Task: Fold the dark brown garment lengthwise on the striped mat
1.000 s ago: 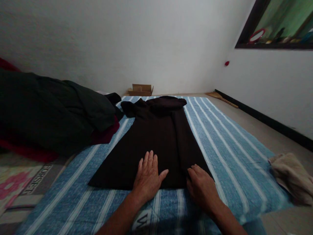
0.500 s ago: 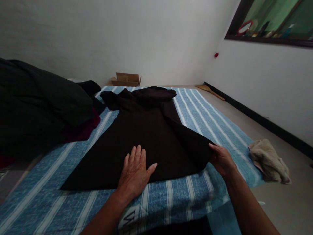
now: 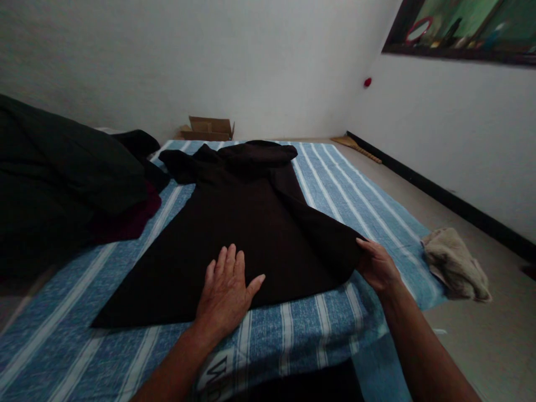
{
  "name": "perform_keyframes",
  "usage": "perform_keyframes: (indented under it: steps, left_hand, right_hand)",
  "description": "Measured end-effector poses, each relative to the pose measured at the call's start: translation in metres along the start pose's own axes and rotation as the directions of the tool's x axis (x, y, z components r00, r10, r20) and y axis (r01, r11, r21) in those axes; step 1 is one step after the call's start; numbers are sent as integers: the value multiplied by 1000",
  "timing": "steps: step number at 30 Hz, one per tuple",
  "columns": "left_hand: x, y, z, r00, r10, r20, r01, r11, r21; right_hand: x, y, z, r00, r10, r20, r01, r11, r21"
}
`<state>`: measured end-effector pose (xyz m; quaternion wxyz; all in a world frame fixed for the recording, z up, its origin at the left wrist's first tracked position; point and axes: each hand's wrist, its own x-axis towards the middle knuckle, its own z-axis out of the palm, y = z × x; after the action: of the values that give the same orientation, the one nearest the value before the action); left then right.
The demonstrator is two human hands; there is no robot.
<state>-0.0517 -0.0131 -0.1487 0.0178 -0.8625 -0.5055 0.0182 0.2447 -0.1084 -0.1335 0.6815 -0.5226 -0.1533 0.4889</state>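
Note:
A dark brown garment (image 3: 247, 218) lies spread flat on a blue and white striped mat (image 3: 368, 206), its collar end toward the far wall. My left hand (image 3: 226, 293) rests palm down with fingers apart on the garment's near hem. My right hand (image 3: 377, 265) grips the garment's right hem corner, pulled out to the right over the mat.
A heap of dark and maroon clothes (image 3: 67, 178) covers the mat's left side. A beige cloth (image 3: 456, 262) lies on the floor to the right. A small cardboard box (image 3: 207, 128) stands against the far wall. A dark baseboard (image 3: 439, 192) runs along the right wall.
My right hand has unfolded the garment's right side and drawn the hem corner outward to the right. My left hand has stayed pressed on the hem. The view has shifted slightly.

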Motion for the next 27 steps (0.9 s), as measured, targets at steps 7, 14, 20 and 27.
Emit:
perform_keyframes:
  steps: [7,14,20,27]
  left_hand:
    - [0,0,0,1000,-8,13,8,1000,-15]
    - [-3,-1,3,1000,-4,-19,3,998,-59]
    - [-8,0,3,1000,-8,-17,6,995,-103]
    - [-10,0,2,999,-24,26,28,989,-148]
  right_hand:
    - [-22,2,26,975,-220,23,212,902,-377]
    - [-57,55,68,687,-475,550,655,76,-752]
    - [-67,94,69,650,-352,673,634,-238,-736]
    - [-53,76,70,673,-332,661,659,-135,-740]
